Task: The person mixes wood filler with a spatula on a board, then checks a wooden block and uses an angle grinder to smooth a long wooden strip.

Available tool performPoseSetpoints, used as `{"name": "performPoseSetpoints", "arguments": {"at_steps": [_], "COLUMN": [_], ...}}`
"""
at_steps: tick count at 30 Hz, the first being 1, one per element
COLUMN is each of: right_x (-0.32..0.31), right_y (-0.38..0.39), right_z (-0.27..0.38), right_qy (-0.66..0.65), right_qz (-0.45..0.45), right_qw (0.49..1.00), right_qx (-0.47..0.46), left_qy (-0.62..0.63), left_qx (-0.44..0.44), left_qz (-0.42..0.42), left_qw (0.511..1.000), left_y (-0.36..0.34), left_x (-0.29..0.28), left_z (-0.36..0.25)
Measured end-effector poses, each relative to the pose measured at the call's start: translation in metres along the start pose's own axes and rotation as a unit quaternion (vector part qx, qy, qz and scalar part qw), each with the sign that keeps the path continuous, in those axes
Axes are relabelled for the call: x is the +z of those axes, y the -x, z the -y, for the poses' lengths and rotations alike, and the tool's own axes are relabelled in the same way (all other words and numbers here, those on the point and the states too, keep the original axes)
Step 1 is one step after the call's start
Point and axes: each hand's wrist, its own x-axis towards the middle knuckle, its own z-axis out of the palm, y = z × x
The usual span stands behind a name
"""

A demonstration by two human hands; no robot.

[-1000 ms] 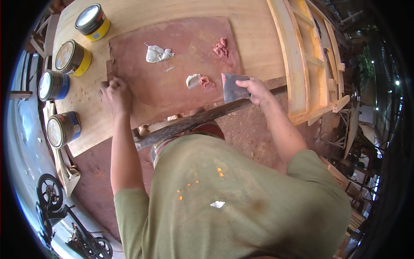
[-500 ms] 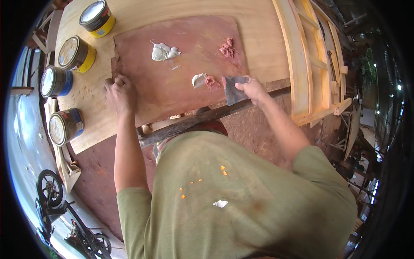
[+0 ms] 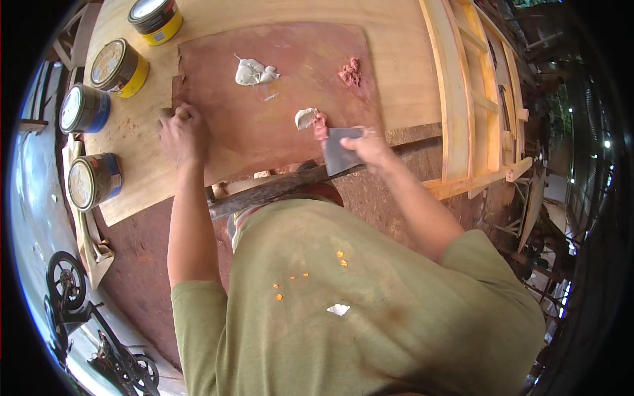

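My right hand [image 3: 371, 148] grips a flat grey metal scraper [image 3: 338, 153], its upper edge touching a small blob of white and red putty [image 3: 310, 119] on a reddish-brown board [image 3: 290, 72]. My left hand [image 3: 182, 131] presses down on the board's left edge, fingers curled. Farther up the board lie a larger white putty blob [image 3: 253, 72] and a red putty blob [image 3: 350, 71]. The board rests on a pale plywood sheet [image 3: 396, 66].
Several round tins stand along the plywood's left side: two yellow ones [image 3: 157, 18] [image 3: 120, 66] and two blue ones [image 3: 84, 109] [image 3: 94, 181]. A pale wooden frame [image 3: 472, 99] lies to the right. A dark wooden beam [image 3: 264, 193] runs under the plywood's near edge. A bicycle wheel [image 3: 65, 280] sits lower left.
My right hand has slid the scraper leftward and down across the board to the small white and red blob. My left hand stays pressed on the board's left edge.
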Motion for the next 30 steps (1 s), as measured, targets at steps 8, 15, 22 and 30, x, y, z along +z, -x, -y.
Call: {"name": "performPoseSetpoints", "arguments": {"at_steps": [8,15,22,30], "right_x": [0.002,0.000,0.049,0.035], "right_y": [-0.014,-0.008,0.023,0.036], "right_z": [0.033,0.054,0.084,0.083], "right_qy": [-0.020,0.105,0.453,0.570], "right_qz": [0.006,0.080,0.013,0.138], "right_qw": [0.999,0.984,0.748,0.701], "right_qx": [-0.028,-0.117,-0.485,-0.406], "left_qy": [-0.009,-0.007,0.001,-0.024], "left_qx": [0.015,0.021,0.017,0.010], "left_qz": [-0.008,-0.019,-0.026,-0.024], "left_qw": [1.000,1.000,1.000,0.999], "left_y": [0.000,0.000,0.002,0.002], "left_x": [0.002,0.003,0.004,0.005], "left_z": [0.004,0.005,0.008,0.009]}}
